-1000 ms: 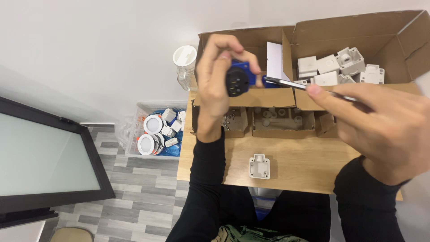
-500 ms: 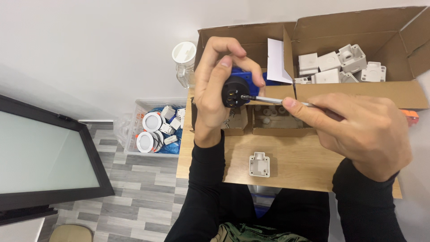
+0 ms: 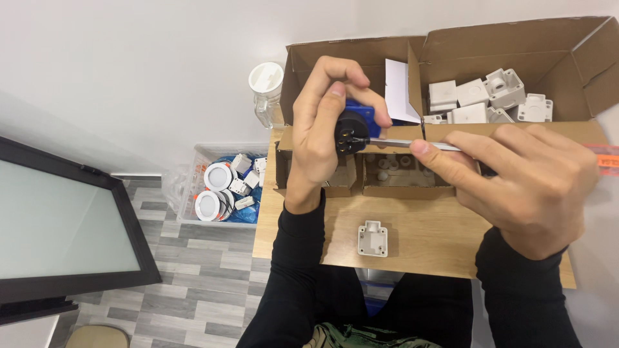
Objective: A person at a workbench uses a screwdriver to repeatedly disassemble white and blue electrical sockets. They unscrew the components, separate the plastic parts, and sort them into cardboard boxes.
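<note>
— Position of the round black-and-blue connector?
— Held up above the worktop, in front of the small open cardboard trays. Pinned face turned toward the camera.
— Left hand?
— Grip clamped around the connector, thumb across the front, fingers curled over the top.
— Right hand?
— Grip closed on a thin metal screwdriver shaft, tip touching the connector face.
— Surroundings, edges?
— Large open cardboard box just behind, holding white plastic housings. One white housing lying alone near the worktop's front edge, bare wood either side. Off the left edge, floor level: clear bin of round white fittings. Dark screen far left, well apart.
</note>
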